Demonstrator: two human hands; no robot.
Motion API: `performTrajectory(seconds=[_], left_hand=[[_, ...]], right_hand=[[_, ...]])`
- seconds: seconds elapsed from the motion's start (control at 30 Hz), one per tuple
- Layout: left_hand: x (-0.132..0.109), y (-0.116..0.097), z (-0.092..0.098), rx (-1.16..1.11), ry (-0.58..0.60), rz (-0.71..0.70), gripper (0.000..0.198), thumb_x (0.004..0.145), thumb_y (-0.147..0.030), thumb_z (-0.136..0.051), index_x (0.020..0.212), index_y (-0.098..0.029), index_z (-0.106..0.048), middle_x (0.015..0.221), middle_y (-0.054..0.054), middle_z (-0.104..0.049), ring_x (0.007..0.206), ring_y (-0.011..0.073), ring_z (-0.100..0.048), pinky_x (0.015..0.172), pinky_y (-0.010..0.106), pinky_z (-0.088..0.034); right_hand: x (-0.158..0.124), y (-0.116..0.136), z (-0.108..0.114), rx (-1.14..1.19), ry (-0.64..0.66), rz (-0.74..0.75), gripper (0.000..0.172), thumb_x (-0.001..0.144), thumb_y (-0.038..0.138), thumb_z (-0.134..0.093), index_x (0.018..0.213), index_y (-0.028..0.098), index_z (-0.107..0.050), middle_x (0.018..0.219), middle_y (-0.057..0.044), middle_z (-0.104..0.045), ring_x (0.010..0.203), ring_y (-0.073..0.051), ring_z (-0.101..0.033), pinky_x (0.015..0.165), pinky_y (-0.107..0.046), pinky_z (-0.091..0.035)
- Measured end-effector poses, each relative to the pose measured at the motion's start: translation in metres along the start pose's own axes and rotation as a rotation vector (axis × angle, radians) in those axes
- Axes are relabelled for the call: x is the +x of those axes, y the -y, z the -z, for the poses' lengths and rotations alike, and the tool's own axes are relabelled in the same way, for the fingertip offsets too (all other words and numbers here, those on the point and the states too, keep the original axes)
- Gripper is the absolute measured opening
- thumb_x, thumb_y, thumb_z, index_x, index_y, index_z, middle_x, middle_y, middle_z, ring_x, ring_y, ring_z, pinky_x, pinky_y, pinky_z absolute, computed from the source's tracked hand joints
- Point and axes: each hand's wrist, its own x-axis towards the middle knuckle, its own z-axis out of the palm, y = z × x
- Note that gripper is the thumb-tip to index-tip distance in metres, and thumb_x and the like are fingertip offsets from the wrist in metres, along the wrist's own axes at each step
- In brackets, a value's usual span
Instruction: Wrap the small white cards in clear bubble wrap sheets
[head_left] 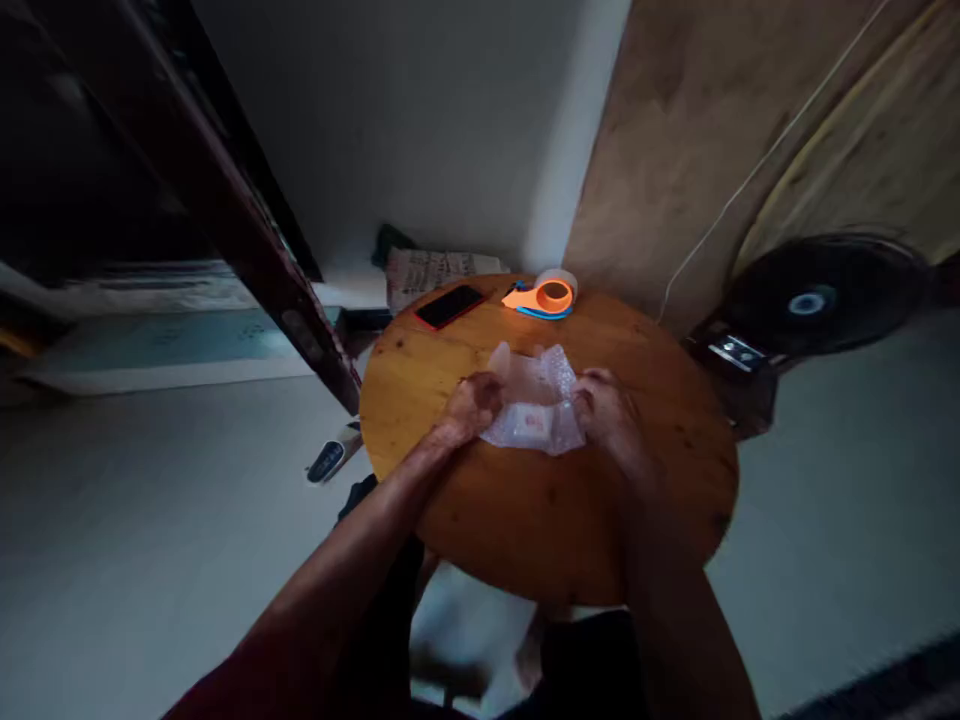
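On the round wooden table point(517, 520) lies a sheet of clear bubble wrap point(559, 375), its edges raised and crumpled. A small white item with reddish marks point(532, 421) shows on or under the near part of the wrap; its kind is unclear. My left hand point(475, 402) has its fingers closed on the wrap's left edge. Opposite it, my right hand point(602, 402) pinches the right edge. Both hands rest close to the tabletop, and some fingertips are hard to make out in the dim light.
Toward the back of the table stand an orange tape dispenser point(529, 298) and a phone with a red edge point(450, 306). Behind them is a printed sack point(420, 272). A black fan point(825, 295) is at the right, and a shoe point(330, 458) lies on the floor at left.
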Motion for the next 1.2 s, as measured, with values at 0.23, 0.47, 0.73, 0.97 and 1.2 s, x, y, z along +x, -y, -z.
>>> performTrajectory(seconds=[0.23,0.47,0.73,0.97,1.2], left_hand=[[0.000,-0.001,-0.003,-0.066,0.009,0.024,0.022,0.073,-0.003,-0.050,0.082,-0.013,-0.067,0.078,0.003,-0.068,0.073,0.0130,-0.063,0.069,0.023,-0.053],[0.002,0.006,-0.005,-0.028,-0.032,-0.008,0.020,0.075,-0.007,-0.051,0.083,-0.013,-0.069,0.076,0.003,-0.066,0.068,0.0114,-0.060,0.062,0.020,-0.050],[0.004,0.010,-0.004,0.025,-0.017,-0.040,0.022,0.075,-0.006,-0.052,0.083,-0.014,-0.070,0.078,0.002,-0.068,0.072,0.0115,-0.062,0.062,0.019,-0.050],[0.004,0.011,-0.005,0.038,-0.059,-0.036,0.022,0.074,-0.007,-0.052,0.084,-0.014,-0.070,0.077,0.003,-0.069,0.074,0.0138,-0.064,0.064,0.021,-0.052],[0.005,0.014,-0.006,0.028,-0.149,-0.025,0.025,0.073,-0.006,-0.050,0.083,-0.014,-0.070,0.080,0.004,-0.071,0.075,0.0140,-0.065,0.067,0.021,-0.053]], right_hand=[[-0.001,0.019,-0.006,0.143,0.079,0.234,0.025,0.086,0.019,-0.046,0.093,0.021,-0.070,0.130,-0.009,-0.054,0.115,-0.024,-0.054,0.098,-0.037,-0.042],[-0.003,0.033,0.002,0.170,0.179,0.209,0.035,0.098,0.032,-0.034,0.089,0.020,-0.066,0.106,-0.009,-0.063,0.102,-0.020,-0.057,0.091,-0.032,-0.042],[0.000,0.022,-0.007,0.251,0.174,0.251,0.026,0.091,0.031,-0.046,0.092,0.020,-0.069,0.107,-0.009,-0.065,0.105,-0.021,-0.059,0.093,-0.033,-0.042],[-0.001,0.018,0.002,0.309,0.178,0.248,0.024,0.085,0.039,-0.057,0.097,0.021,-0.069,0.112,-0.009,-0.064,0.106,-0.023,-0.060,0.090,-0.035,-0.045],[-0.002,0.018,0.007,0.281,0.249,0.234,0.024,0.086,0.041,-0.057,0.085,0.020,-0.070,0.099,-0.008,-0.066,0.094,-0.022,-0.062,0.083,-0.034,-0.045]])
